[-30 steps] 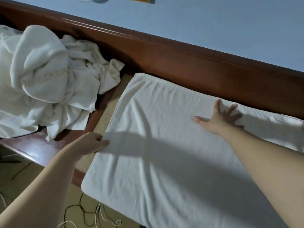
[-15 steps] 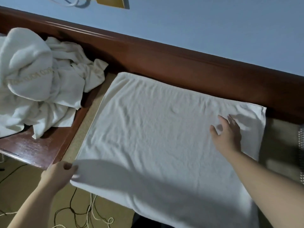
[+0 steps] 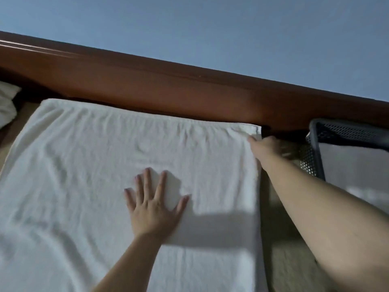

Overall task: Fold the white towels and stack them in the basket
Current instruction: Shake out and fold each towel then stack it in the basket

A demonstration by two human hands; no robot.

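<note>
A white towel [image 3: 101, 169] lies spread flat on the woven mat, filling most of the view. My left hand [image 3: 154, 209] rests palm down near the towel's middle, fingers apart. My right hand [image 3: 265, 147] is at the towel's far right corner, fingers closed on the edge; it is blurred. A dark perforated basket [image 3: 315, 152] stands at the right against the wooden rail, with something white inside it.
A reddish wooden headboard rail [image 3: 168, 89] runs along the far side below a blue wall. A bit of the heap of unfolded white towels [image 3: 6, 104] shows at the far left edge. A strip of tan mat [image 3: 282, 249] lies between towel and basket.
The view has swung right, bringing the basket in. My left hand left the towel's near left corner and now lies flat on its middle. My right hand moved to the far right corner.
</note>
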